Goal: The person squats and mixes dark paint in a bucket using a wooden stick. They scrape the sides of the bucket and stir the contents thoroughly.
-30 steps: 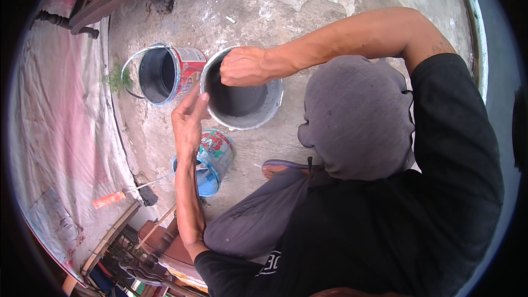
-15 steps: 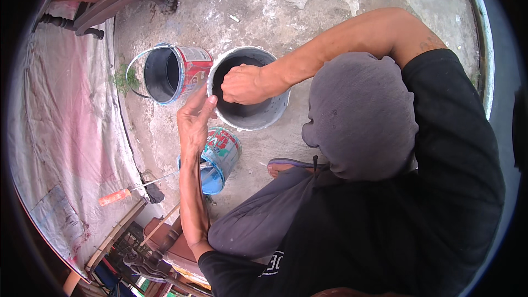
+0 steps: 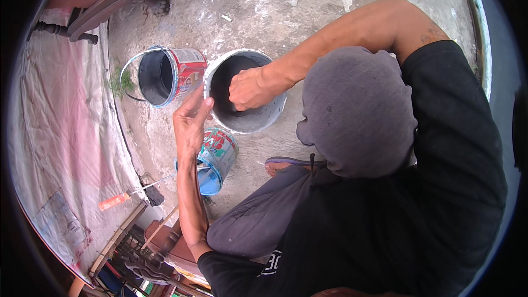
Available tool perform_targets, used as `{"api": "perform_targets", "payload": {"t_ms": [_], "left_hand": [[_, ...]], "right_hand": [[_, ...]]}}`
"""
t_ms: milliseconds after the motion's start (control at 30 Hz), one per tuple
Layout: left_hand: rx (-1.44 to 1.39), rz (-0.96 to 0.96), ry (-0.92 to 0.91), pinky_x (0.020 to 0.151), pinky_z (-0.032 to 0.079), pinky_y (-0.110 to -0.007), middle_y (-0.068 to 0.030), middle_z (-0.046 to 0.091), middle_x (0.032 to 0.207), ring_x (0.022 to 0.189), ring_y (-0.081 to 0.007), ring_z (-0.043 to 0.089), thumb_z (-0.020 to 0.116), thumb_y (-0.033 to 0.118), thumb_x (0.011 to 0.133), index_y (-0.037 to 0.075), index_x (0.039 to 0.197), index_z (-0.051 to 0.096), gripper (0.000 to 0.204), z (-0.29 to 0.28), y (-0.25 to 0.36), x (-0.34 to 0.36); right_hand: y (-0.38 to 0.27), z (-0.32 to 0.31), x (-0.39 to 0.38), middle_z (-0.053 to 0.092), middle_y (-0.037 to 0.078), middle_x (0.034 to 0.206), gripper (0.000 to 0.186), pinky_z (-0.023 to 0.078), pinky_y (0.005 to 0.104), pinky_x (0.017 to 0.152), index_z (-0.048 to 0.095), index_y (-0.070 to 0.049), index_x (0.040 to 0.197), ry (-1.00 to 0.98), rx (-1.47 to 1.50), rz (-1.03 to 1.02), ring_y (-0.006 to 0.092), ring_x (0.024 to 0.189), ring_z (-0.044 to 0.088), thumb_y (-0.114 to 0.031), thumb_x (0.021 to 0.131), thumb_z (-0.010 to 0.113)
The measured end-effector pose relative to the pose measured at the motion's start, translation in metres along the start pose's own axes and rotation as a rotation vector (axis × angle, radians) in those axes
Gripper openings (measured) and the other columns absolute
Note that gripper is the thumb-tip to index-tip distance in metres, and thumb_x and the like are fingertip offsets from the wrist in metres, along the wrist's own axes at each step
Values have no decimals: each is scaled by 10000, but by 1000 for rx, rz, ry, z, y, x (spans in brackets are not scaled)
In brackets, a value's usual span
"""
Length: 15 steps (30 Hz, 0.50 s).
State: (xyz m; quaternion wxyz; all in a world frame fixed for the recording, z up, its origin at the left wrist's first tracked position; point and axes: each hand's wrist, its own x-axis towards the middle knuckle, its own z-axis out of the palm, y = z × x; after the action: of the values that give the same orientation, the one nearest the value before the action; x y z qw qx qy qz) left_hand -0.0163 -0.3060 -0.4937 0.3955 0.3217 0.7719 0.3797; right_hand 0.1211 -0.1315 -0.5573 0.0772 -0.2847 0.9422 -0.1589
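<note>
My right hand [image 3: 252,89] is closed and reaches into the mouth of a grey bucket [image 3: 268,114] with a dark inside. Whatever its fingers hold is hidden below the knuckles. My left hand [image 3: 190,124] grips the left side of the same bucket, its thumb at the rim and the other fingers against the outer wall. Close by on the left, a red and white paint bucket [image 3: 191,66] lies tipped, mouth facing left, its inside dark. Beside my left forearm, a smaller blue and white paint bucket [image 3: 221,151] is partly covered by that arm.
An orange-handled tool [image 3: 114,202] with a thin metal rod extends toward the smaller bucket. A stained pale sheet [image 3: 66,115] spreads along the left. Dark wooden furniture [image 3: 99,8] stands at the upper left. My foot in a flip-flop [image 3: 278,165] rests on rough concrete [image 3: 264,5].
My right hand has moved a little right and toward me inside the grey bucket. My left hand keeps its hold on the bucket. The whole view has shifted slightly.
</note>
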Motion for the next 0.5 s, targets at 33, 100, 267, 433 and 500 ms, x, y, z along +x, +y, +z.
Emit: {"api": "perform_targets", "payload": {"t_ms": [33, 100, 267, 433, 500], "left_hand": [[-14, -11, 7, 702, 504, -277, -75, 709, 1213, 901, -106, 617, 762, 143, 961, 21, 1356, 685, 420, 0, 0, 0], [-42, -27, 19, 699, 503, -277, -82, 712, 1198, 896, -105, 619, 763, 139, 960, 21, 1356, 685, 420, 1, -1, 2], [-44, -9, 21, 691, 501, -274, -83, 724, 1118, 874, -101, 620, 767, 159, 964, 18, 1381, 665, 452, 5, -1, 3], [-37, -24, 30, 686, 506, -274, -68, 725, 1101, 867, -104, 615, 771, 175, 964, 14, 1392, 654, 472, 8, 6, 3], [-54, -36, 35, 683, 508, -275, -70, 725, 1111, 870, -105, 613, 767, 175, 966, 14, 1396, 652, 473, 9, 9, 7]], "right_hand": [[1, -3, -2, 762, 171, 929, 224, 598, 476, 819, 785, -23, 969, 3, -12, -12, 355, 953, 745, -161, 876, 636], [5, -1, -11, 736, 171, 808, 200, 593, 470, 722, 768, -21, 848, 175, 58, 2, 374, 842, 740, -168, 845, 633], [4, -22, -29, 731, 169, 776, 169, 593, 469, 699, 756, -19, 803, 148, 18, 115, 369, 807, 743, -144, 821, 642], [16, -12, -25, 729, 164, 764, 151, 597, 460, 691, 745, -22, 804, 286, -91, 206, 338, 784, 746, -136, 824, 648], [15, -4, -18, 725, 160, 750, 158, 593, 461, 651, 747, -26, 792, 343, -123, 262, 334, 768, 745, -148, 819, 650]]}}
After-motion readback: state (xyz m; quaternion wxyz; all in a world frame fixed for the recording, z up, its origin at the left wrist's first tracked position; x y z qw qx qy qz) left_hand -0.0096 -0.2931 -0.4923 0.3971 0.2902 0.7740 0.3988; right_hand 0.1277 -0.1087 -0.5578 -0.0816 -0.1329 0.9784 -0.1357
